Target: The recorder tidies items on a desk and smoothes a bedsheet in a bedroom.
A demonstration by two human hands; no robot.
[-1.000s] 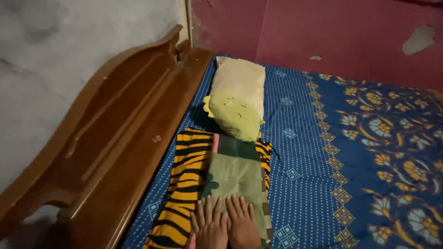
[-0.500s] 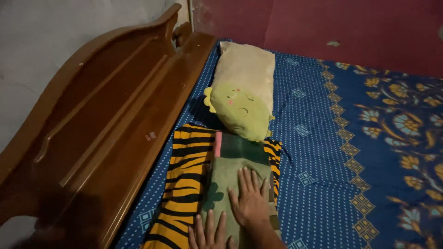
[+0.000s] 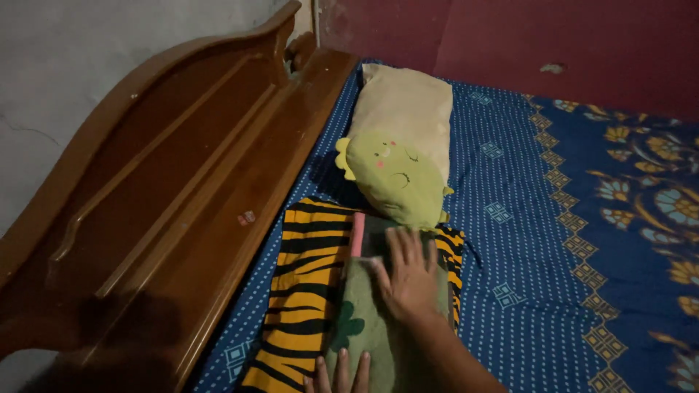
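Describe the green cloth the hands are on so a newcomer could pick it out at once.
Start at the wooden headboard on the left and follow the blue patterned bedsheet beside it. Below the green face-printed cushion lies an orange-and-black tiger-striped pillow. The folded green cloth lies on top of it, under the right hand and left hand: muted green, a pink edge strip, a darker leaf shape.

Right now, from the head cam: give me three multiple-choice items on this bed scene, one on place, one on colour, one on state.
1. What does the right hand rest on?
A. headboard
B. green cloth
C. bare sheet

2. What colours are the striped cloth?
A. orange and black
B. red and white
C. plain grey

3. How is the right hand?
A. clenched fist
B. flat, fingers spread
C. pinching a corner

B: palm lies on the green cloth.
A: orange with black stripes.
B: fingers lie spread and flat.
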